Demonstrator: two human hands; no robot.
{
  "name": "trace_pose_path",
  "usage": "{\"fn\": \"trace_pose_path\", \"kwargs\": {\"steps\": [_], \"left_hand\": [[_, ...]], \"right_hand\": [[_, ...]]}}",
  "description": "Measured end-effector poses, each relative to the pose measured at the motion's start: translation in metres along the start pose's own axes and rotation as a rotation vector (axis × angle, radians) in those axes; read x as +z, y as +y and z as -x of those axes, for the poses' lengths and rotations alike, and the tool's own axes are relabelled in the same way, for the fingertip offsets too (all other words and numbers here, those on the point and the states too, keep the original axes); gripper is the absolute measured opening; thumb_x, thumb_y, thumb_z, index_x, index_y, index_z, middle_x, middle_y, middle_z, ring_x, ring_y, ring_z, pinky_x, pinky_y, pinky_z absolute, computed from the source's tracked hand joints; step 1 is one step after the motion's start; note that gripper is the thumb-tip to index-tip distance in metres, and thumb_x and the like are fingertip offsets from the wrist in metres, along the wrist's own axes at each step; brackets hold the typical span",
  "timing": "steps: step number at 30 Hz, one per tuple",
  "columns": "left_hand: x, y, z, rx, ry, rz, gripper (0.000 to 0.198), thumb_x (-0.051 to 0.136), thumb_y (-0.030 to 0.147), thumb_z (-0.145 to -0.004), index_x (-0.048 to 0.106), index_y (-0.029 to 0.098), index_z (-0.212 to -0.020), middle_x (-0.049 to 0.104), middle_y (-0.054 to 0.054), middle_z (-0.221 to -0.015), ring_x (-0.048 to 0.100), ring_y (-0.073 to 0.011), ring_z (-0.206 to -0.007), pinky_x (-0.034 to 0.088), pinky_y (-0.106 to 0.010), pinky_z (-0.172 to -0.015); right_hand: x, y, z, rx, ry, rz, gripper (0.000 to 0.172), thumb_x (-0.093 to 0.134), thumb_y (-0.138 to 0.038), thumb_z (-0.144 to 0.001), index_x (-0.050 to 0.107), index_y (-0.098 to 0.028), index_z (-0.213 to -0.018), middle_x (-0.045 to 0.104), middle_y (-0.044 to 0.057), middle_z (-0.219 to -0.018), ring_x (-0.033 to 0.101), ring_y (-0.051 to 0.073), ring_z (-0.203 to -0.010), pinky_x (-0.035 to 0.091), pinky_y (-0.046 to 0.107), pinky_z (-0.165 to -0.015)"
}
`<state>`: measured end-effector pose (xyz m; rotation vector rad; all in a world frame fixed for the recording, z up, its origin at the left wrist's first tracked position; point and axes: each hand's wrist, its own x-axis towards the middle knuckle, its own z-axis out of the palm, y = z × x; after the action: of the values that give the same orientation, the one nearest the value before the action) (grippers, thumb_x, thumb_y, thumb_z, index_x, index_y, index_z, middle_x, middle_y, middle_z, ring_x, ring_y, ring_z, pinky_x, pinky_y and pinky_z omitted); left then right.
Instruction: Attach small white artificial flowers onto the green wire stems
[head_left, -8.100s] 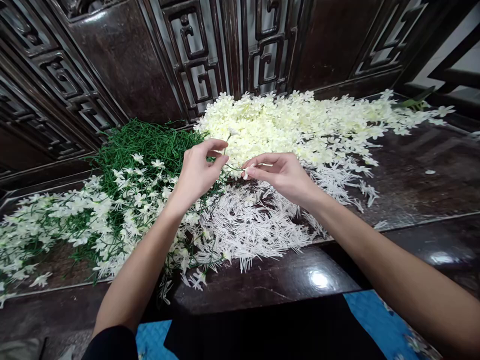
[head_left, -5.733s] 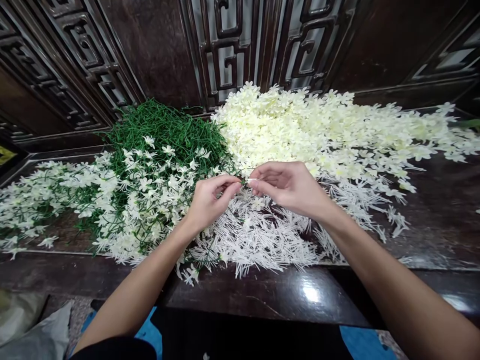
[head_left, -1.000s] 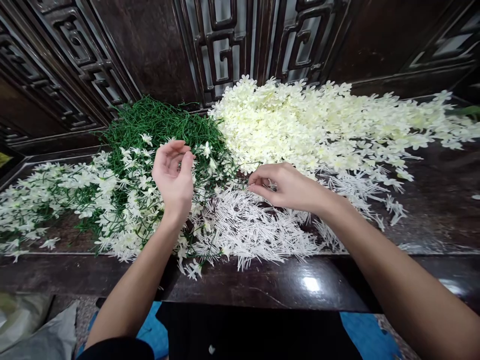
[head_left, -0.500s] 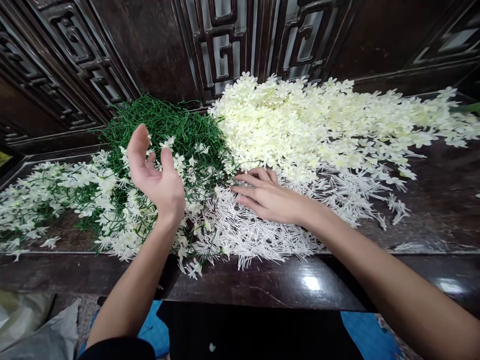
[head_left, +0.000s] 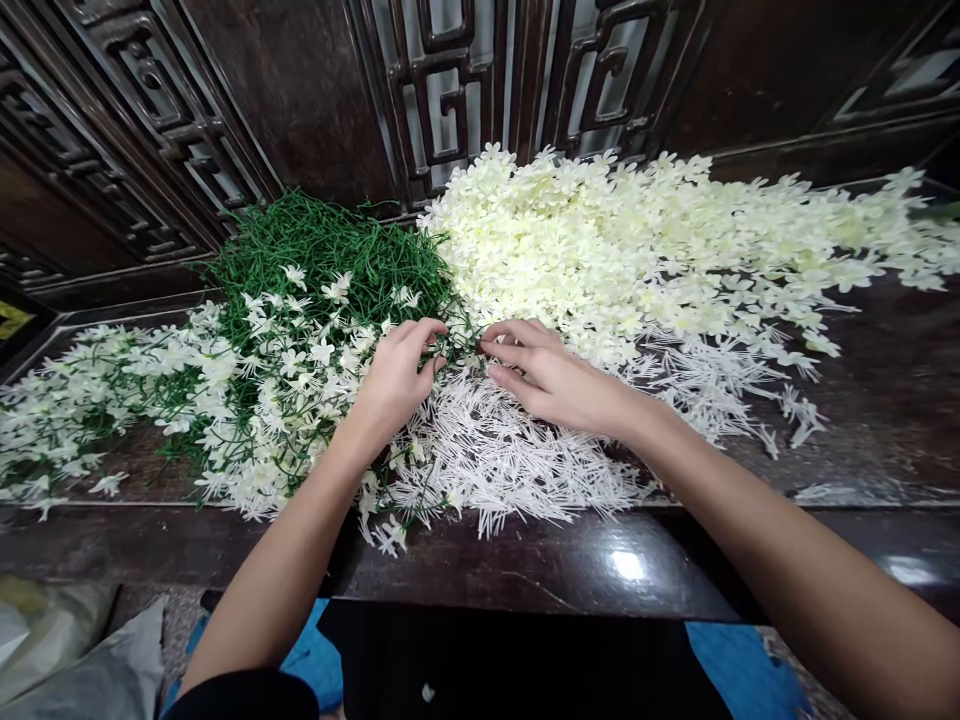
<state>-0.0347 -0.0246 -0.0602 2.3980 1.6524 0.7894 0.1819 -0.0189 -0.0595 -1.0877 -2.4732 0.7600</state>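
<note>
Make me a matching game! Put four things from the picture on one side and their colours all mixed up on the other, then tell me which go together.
Things:
1. stem pile
2. big blossom heap
3. thin spiky bits
4. carved wood at the back

Colours:
A. bright white
B. dark brown
C. green
D. pale creamy yellow

Right pairs: 1-C, 2-D, 3-A, 4-B

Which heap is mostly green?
The stem heap, beyond the left hand; the petal heap is creamy, the stick heap white, the flower heap mainly white.
</note>
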Motion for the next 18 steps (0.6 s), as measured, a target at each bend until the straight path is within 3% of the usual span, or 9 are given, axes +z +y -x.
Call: {"fn": "trace_pose_path", "kwargs": {"steps": [3,9,13,18], "left_hand": [[0.0,0.0,0.0,0.03,0.045,0.017,0.025,0.063,0.007,-0.086,0.063,0.016,-0.11,0.071,-0.008,-0.099,0.065,-0.0185,-0.089,0.055,-0.032,-0.077],[-0.004,0.008,0.0,0.155,0.188,0.071,0.012,0.061,0.013,-0.091,0.068,0.016,-0.1,0.074,-0.006,-0.098,0.067,-0.0172,-0.089,0.056,-0.033,-0.08],[-0.003,0.012,0.001,0.123,0.13,0.155,0.014,0.064,0.011,-0.088,0.065,0.015,-0.102,0.071,-0.006,-0.099,0.067,-0.0141,-0.087,0.057,-0.028,-0.077],[-0.002,0.015,0.002,0.032,0.04,0.32,0.01,0.063,0.011,-0.088,0.064,0.018,-0.095,0.073,-0.002,-0.092,0.068,-0.0117,-0.082,0.058,-0.024,-0.076]], "right_hand": [[-0.003,0.001,-0.001,-0.011,0.088,-0.122,0.047,0.047,-0.036,-0.098,0.06,-0.007,-0.132,0.054,0.017,-0.133,0.048,0.032,-0.127,0.039,0.052,-0.111],[-0.008,0.003,-0.002,-0.038,0.231,-0.4,0.027,0.059,-0.027,-0.092,0.073,-0.021,-0.113,0.063,0.01,-0.121,0.058,0.026,-0.117,0.046,0.052,-0.107],[-0.011,0.002,-0.001,-0.025,0.273,-0.589,0.02,0.065,-0.023,-0.088,0.076,-0.023,-0.105,0.066,0.008,-0.12,0.061,0.024,-0.114,0.049,0.05,-0.106],[-0.015,0.002,-0.001,-0.005,0.366,-0.635,0.02,0.07,-0.017,-0.084,0.077,-0.021,-0.102,0.069,0.008,-0.117,0.065,0.023,-0.112,0.05,0.049,-0.108]]}}
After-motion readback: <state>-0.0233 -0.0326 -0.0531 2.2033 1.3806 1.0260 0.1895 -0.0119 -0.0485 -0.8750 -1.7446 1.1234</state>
